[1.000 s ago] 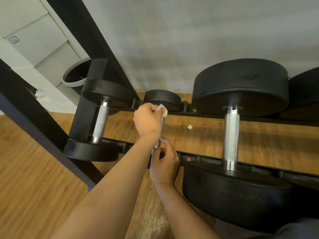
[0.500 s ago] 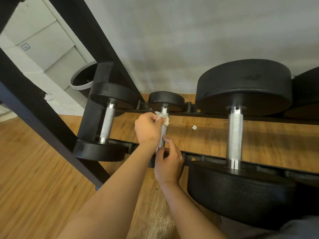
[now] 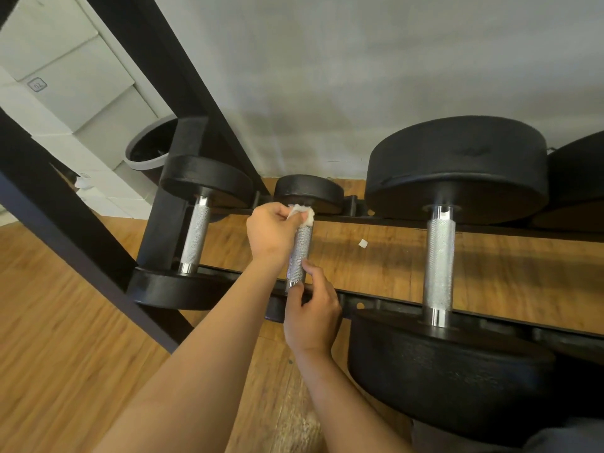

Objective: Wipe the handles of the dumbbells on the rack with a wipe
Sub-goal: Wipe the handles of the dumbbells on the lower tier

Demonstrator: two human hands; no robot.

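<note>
A small dumbbell lies on the black rack [image 3: 385, 304], its knurled steel handle [image 3: 300, 253] between my hands. My left hand [image 3: 271, 237] grips a crumpled white wipe [image 3: 302, 213] against the handle's far end, just under the far black head [image 3: 309, 192]. My right hand [image 3: 310, 315] pinches the handle's near end and hides the near head. A second dumbbell's handle [image 3: 195, 238] lies to the left. To the right is the handle [image 3: 439, 263] of a much larger dumbbell.
Slanted black frame posts [image 3: 65, 230] cross the left side. A grey bin [image 3: 147, 152] stands behind the rack by white tiles. A small white scrap [image 3: 362, 244] lies on the wooden floor under the rack. Another big weight head [image 3: 578, 178] sits at the far right.
My left hand slid the wipe a little down the handle and back up to its far end. My right hand kept its hold on the near end.
</note>
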